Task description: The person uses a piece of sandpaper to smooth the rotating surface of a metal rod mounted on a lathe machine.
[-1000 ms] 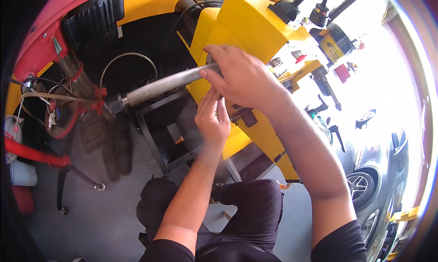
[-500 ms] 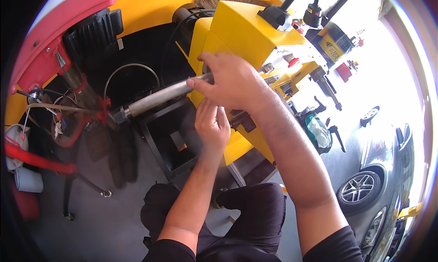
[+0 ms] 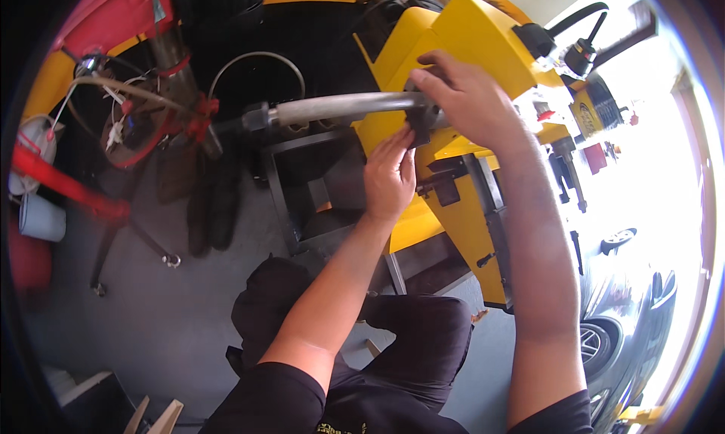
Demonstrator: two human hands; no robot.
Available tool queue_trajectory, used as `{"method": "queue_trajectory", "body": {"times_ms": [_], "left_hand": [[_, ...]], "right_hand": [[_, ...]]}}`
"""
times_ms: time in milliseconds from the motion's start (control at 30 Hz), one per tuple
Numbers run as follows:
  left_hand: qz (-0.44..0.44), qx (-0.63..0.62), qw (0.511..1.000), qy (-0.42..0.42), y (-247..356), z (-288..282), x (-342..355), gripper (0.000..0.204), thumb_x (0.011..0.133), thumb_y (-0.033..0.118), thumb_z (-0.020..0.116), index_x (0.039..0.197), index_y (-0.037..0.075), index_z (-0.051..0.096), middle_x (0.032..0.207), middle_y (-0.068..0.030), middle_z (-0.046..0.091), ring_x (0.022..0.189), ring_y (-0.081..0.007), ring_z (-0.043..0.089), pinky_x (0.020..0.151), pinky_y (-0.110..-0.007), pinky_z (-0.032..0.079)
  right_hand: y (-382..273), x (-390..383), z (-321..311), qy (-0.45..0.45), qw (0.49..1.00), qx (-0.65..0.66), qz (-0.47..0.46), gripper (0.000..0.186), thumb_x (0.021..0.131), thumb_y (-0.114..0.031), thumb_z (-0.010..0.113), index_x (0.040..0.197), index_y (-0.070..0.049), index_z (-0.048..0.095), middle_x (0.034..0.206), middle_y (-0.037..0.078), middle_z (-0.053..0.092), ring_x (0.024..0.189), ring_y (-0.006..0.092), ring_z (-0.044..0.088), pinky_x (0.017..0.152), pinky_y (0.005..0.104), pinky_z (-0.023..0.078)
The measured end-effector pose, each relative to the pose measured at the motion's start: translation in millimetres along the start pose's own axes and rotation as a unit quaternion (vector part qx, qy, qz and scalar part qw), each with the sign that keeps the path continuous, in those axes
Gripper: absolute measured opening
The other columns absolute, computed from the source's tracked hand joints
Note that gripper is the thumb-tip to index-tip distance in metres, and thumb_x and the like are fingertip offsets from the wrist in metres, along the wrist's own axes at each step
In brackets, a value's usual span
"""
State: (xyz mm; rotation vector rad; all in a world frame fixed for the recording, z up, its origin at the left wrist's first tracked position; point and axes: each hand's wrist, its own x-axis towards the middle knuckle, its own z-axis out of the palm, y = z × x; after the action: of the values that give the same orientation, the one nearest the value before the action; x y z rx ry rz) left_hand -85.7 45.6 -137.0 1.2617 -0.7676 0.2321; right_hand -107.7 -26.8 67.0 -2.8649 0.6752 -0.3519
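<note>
A long grey metal shaft point(image 3: 343, 108) juts leftward from the yellow machine point(image 3: 483, 37), ending in a darker tip. At the shaft's machine end is a dark, angular fitting point(image 3: 424, 123); whether it fully encircles the shaft I cannot tell. My right hand point(image 3: 472, 98) curls over the fitting from above and behind, thumb toward the shaft. From below, my left hand point(image 3: 390, 181) presses its closely held fingers against the fitting's lower edge. Part of the fitting is hidden by both hands.
A red stand point(image 3: 68, 181) with hoses and wires is at the left. Below the shaft sits a black open-fronted frame point(image 3: 294, 200). A black bucket with a yellow label point(image 3: 585, 113) and a car point(image 3: 634, 336) are to the right.
The view has swung, so machine and shaft appear farther right. The dark fitting now shows between my hands; my right thumb has come off the shaft, and my left fingers have straightened upward.
</note>
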Motion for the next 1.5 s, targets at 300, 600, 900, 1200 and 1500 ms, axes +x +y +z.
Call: {"method": "queue_trajectory", "body": {"times_ms": [300, 600, 900, 1200, 1500], "left_hand": [[-0.246, -0.045, 0.966, 0.062, 3, 12, 6, 0.027, 0.097, 0.009, 0.061, 0.12, -0.002, 0.071, 0.114, -0.0267, 0.072, 0.106, -0.0404, 0.071, 0.09, -0.042, 0.055], [-0.024, 0.088, 0.996, 0.015, 28, 6, 12, 0.029, 0.091, 0.001, 0.069, 0.119, -0.006, 0.07, 0.121, -0.0241, 0.071, 0.108, -0.0386, 0.071, 0.093, -0.044, 0.058], [0.006, 0.1, 0.995, -0.008, 9, -3, 20, 0.031, 0.088, 0.0, 0.068, 0.119, -0.003, 0.07, 0.121, -0.0218, 0.072, 0.106, -0.0379, 0.071, 0.092, -0.045, 0.057], [-0.033, 0.162, 0.984, -0.065, 7, 1, 25, 0.031, 0.091, 0.006, 0.065, 0.12, 0.0, 0.07, 0.126, -0.018, 0.071, 0.112, -0.0318, 0.07, 0.091, -0.044, 0.054], [0.017, 0.182, 0.983, -0.032, 24, 5, 18, 0.03, 0.088, 0.0, 0.067, 0.117, -0.003, 0.073, 0.124, -0.0195, 0.072, 0.105, -0.0321, 0.073, 0.087, -0.041, 0.057]], "right_hand": [[-10, -2, -1, -0.002, 0.999, -0.035, 0.009, 0.045, 0.104, -0.043, 0.048, 0.125, -0.006, 0.063, 0.109, 0.02, 0.072, 0.109, 0.039, 0.067, 0.098, 0.0468, 0.05], [-18, -8, 4, 0.044, 0.999, -0.001, -0.005, 0.037, 0.1, -0.031, 0.055, 0.12, -0.002, 0.065, 0.115, 0.022, 0.071, 0.111, 0.04, 0.066, 0.098, 0.0482, 0.05], [-28, -6, -6, -0.055, 0.998, -0.026, 0.004, 0.027, 0.101, -0.02, 0.055, 0.123, -0.005, 0.062, 0.122, 0.02, 0.069, 0.119, 0.0402, 0.063, 0.102, 0.0503, 0.048], [-17, -104, 7, 0.113, 0.993, 0.023, -0.023, 0.039, 0.097, 0.0, 0.051, 0.135, -0.005, 0.058, 0.149, 0.019, 0.055, 0.138, 0.0399, 0.052, 0.115, 0.0449, 0.042], [0, -76, 31, 0.12, 0.991, 0.066, -0.002, 0.048, 0.094, 0.002, 0.047, 0.14, -0.007, 0.052, 0.137, 0.024, 0.06, 0.125, 0.0422, 0.06, 0.105, 0.0473, 0.047]]}}
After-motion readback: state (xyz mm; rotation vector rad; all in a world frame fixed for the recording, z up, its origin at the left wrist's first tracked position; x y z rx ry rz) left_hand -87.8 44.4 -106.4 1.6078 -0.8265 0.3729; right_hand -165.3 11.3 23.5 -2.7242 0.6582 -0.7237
